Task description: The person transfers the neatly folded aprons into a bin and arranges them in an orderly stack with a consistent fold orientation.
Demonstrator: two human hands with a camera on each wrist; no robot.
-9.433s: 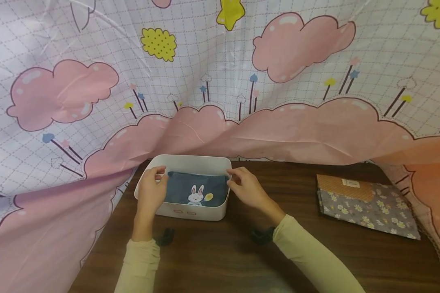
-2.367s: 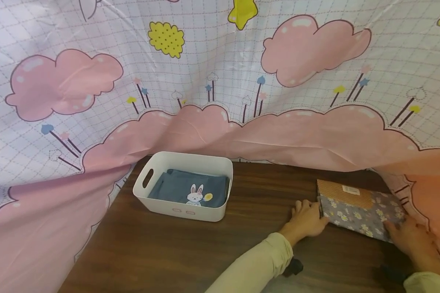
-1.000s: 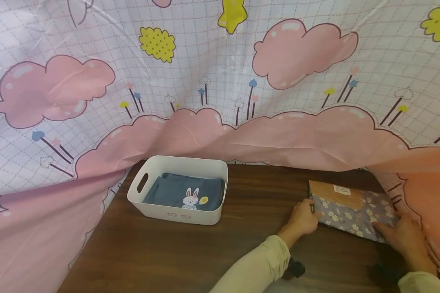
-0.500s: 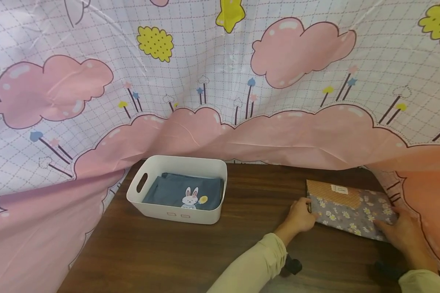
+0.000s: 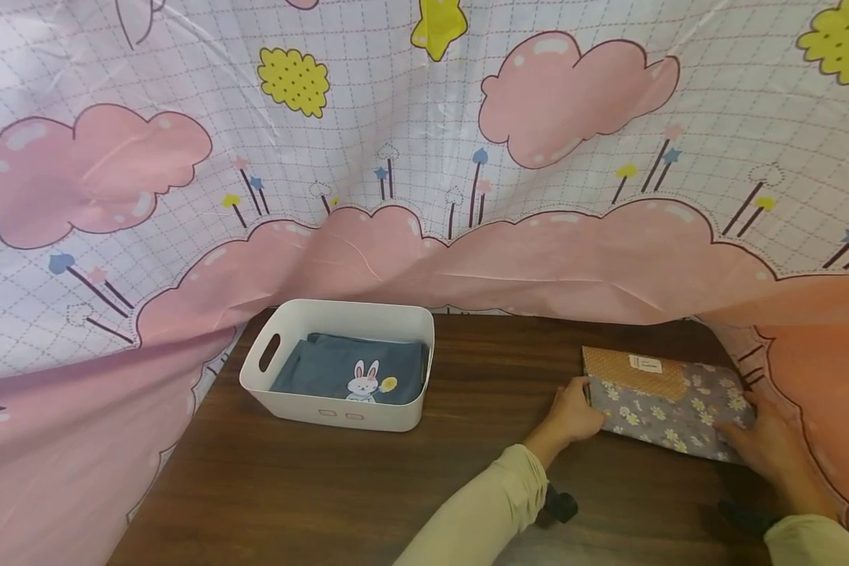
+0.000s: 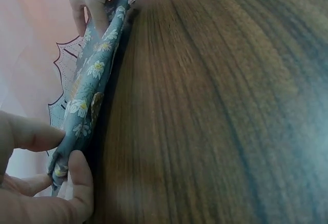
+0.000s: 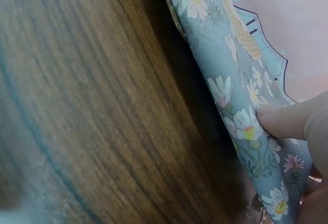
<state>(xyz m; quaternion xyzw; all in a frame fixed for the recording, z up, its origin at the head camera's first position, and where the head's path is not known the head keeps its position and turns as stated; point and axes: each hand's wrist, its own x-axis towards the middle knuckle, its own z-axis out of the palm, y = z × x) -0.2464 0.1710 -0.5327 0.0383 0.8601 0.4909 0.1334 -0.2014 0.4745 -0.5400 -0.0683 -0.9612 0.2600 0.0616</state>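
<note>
A folded daisy-print cloth (image 5: 668, 413), grey with a tan dotted panel and a small white label (image 5: 645, 363), is at the right of the table. At its left end my left hand (image 5: 573, 413) pinches the edge, with thumb and fingers on either side in the left wrist view. My right hand (image 5: 767, 440) grips the right end; in the right wrist view its thumb (image 7: 287, 119) lies on top and the other fingers are mostly hidden. A dark shadow runs under the near fold; I cannot tell whether the cloth is clear of the wood.
A white bin (image 5: 382, 417) with an oval handle hole stands at the left, holding a folded blue cloth (image 5: 396, 358) with a rabbit picture. Behind the dark wooden table (image 5: 311, 495) hangs a printed pink-and-white curtain (image 5: 538, 259), which also closes in both sides.
Earlier both hands were at the white bin; they have moved right to the daisy-print cloth and taken hold of its ends. Over the last second the cloth has shifted slightly left with them.
</note>
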